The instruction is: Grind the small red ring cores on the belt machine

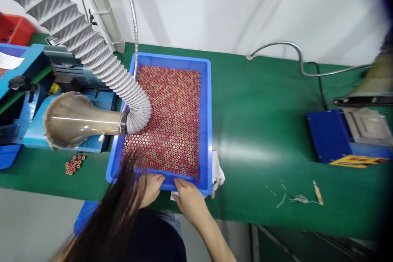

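A shallow blue plastic tray [209,131] stands on the green bench, its floor covered with a dense layer of small red and tan rings [172,110]. At the tray's near rim, my left hand [151,190] grips the edge; long hair covers part of this hand. My right hand [190,197] holds the same rim a little further right, thumb and fingers closed around it. A white cloth [217,174] sticks out beside and under the tray's near right corner.
Left of the tray is a blue machine [33,135] with a tan suction hood [80,120]. The hood's grey hose [92,57] hangs over the tray. Several loose rings [73,164] lie near the bench edge. Rightward are a small tool [318,193], wire scraps [301,199] and a blue box [328,137].
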Demonstrator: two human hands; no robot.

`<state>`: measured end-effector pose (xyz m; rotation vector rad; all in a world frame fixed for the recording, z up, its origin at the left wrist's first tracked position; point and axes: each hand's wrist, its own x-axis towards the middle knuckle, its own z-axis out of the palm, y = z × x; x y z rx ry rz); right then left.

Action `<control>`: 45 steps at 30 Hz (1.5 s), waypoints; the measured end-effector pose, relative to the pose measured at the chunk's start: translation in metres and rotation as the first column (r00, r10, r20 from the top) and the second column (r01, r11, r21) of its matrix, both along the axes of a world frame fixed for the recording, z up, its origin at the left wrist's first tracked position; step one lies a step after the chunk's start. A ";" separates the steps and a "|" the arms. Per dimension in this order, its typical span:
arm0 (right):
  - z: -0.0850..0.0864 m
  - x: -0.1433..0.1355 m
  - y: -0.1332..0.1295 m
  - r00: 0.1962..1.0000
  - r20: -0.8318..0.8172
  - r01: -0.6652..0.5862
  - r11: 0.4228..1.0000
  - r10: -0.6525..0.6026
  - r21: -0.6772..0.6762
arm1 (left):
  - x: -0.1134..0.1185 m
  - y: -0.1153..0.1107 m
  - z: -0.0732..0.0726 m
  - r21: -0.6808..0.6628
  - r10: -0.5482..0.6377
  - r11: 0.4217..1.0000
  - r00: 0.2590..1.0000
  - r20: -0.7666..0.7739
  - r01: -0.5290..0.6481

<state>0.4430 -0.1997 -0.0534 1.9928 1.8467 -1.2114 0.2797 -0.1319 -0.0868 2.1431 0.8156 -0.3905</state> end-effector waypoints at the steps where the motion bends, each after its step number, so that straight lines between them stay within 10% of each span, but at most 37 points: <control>1: 0.001 0.007 -0.005 0.998 0.054 0.019 1.000 -0.018 -0.012 | 0.009 -0.001 0.000 -0.036 -0.027 0.999 0.999 0.027 0.028; 10: -0.022 0.016 -0.015 0.958 0.258 0.133 0.991 -0.130 0.003 | 0.063 0.005 -0.026 -0.318 -0.189 0.911 0.951 0.246 0.263; 45: -0.032 0.008 -0.023 0.935 0.265 0.222 0.972 -0.236 0.083 | 0.068 0.011 -0.020 -0.349 -0.201 0.899 0.957 0.209 0.265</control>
